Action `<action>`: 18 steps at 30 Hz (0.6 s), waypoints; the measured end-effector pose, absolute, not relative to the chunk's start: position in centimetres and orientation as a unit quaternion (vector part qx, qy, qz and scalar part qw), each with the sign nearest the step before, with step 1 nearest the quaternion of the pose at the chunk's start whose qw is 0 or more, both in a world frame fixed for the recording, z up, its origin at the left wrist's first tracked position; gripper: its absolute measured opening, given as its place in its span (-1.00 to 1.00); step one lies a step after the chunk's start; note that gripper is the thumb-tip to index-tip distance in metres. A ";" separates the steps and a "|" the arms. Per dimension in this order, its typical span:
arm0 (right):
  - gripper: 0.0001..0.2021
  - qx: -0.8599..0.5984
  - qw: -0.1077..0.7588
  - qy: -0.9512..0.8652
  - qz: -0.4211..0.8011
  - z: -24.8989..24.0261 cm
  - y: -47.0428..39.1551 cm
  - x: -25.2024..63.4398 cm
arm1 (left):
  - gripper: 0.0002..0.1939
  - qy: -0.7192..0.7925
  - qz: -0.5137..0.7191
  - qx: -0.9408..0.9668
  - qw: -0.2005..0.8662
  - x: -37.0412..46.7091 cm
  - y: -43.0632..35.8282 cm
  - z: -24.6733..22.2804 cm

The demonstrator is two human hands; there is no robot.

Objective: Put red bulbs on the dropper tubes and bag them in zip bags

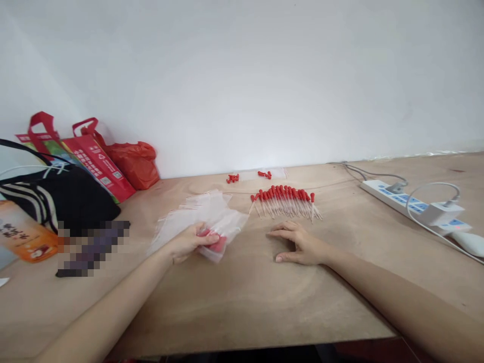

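We count two hands: one left hand (191, 242) and one right hand (298, 243). We see one clear bag showing red (221, 244), and several overlapping clear bags (170, 224) whose exact number we cannot tell. We find over ten red-capped droppers (285, 192), too crowded for us to number exactly, and two clusters of red pieces (233, 178). We count one power strip (381, 194), one grey plug (397, 188), one white charger (438, 214), two shopping bags with red handles (104, 169), one red plastic bag (136, 165), one black bag (83, 201) and one orange pouch (34, 247).

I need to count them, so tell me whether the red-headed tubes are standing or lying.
Lying: the red-headed tubes rest side by side on the table, red heads toward the wall, clear stems away from it.
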State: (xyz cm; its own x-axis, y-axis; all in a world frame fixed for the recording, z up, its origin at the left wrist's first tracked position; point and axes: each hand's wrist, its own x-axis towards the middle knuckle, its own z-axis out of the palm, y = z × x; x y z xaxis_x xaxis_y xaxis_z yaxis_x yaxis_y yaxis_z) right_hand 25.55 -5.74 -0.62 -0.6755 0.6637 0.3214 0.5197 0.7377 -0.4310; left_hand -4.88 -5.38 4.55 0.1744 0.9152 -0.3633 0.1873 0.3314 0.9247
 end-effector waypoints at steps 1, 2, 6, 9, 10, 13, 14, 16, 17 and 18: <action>-0.41 -0.328 0.234 -0.902 0.154 -0.6 -5.7 25.6 | -0.55 0.579 0.349 0.471 0.566 -5.0 -4.6 4.6; -0.41 -0.328 0.234 -0.902 0.153 -0.7 -5.7 25.6 | -0.55 0.591 0.385 0.456 0.543 -5.0 -3.6 4.6; -0.41 -0.326 0.239 -0.902 0.151 -0.8 -5.7 25.6 | -0.60 0.610 0.441 0.433 0.496 -3.5 1.5 4.1; -0.41 -0.321 0.243 -0.903 0.151 -0.8 -5.6 25.5 | -0.60 0.616 0.438 0.443 0.482 -1.5 4.5 3.1; -0.41 -0.320 0.243 -0.903 0.152 -0.8 -5.6 25.5 | -0.57 0.622 0.435 0.447 0.473 -0.9 5.0 2.8; -0.41 -0.321 0.240 -0.904 0.152 -0.7 -5.7 25.5 | -0.36 0.651 0.422 0.462 0.430 0.1 5.2 2.4; -0.40 -0.322 0.238 -0.904 0.152 -0.6 -5.7 25.5 | -0.27 0.660 0.420 0.464 0.416 -0.1 5.0 2.5; -0.40 -0.325 0.237 -0.903 0.151 -0.6 -5.7 25.5 | -0.19 0.686 0.398 0.492 0.359 -1.1 4.3 3.1; -0.40 -0.325 0.236 -0.903 0.150 -0.6 -5.7 25.5 | -0.22 0.699 0.379 0.512 0.324 -2.0 3.8 3.6; -0.40 -0.324 0.237 -0.904 0.149 -0.6 -5.6 25.5 | -0.31 0.724 0.317 0.575 0.212 -3.0 3.4 4.0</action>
State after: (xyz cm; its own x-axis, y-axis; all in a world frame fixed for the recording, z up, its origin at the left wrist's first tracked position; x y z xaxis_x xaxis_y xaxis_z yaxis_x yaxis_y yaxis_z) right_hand 25.55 -5.65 -0.65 -0.6772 0.6565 0.3321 0.5157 0.7455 -0.4222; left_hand -3.05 3.41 4.01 -0.2501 0.9665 0.0581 0.6982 0.1384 0.7024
